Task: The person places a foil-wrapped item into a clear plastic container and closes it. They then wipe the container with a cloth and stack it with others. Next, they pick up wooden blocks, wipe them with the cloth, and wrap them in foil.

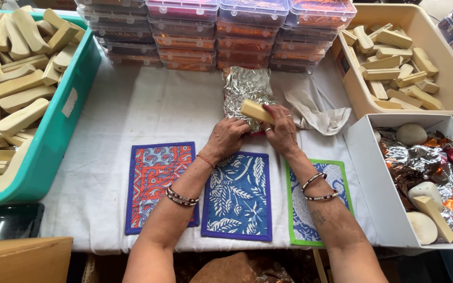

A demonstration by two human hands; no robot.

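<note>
While the right hand (281, 131) pinches one pale wooden block (257, 111) between thumb and fingers, the left hand (228, 137) sits curled just beside it, fingers pressed down on the lower edge of a crinkled silver foil sheet (243, 89). The block lies tilted over the foil's lower half, approx. mid-bench, touching the foil. A bit of red shows under the hands — can't tell what it is.

In front of the hands lie 3 printed cloth mats on the white-covered bench (132, 110): an orange-and-blue mat (153, 178) at left, a blue leaf mat (239, 199) in the middle, a green-edged mat (336, 178) at right, partly under the right forearm. Wrists: 2 bead bracelets on the right, 1 bead bracelet plus a thin red thread on the left.

Behind the foil stand 4 stacks of clear lidded plastic boxes (247, 36) w/ orange contents. A crumpled white cloth (315, 112) lies right of the foil. Left, a teal bin (64, 131) heaped w/ wooden blocks — too many to count. Right rear, a beige tub (446, 78) w/ a smaller heap. Right front, a white box (368, 178) holds loose foil scraps, 3 pale round stones and 1 wooden block.
</note>
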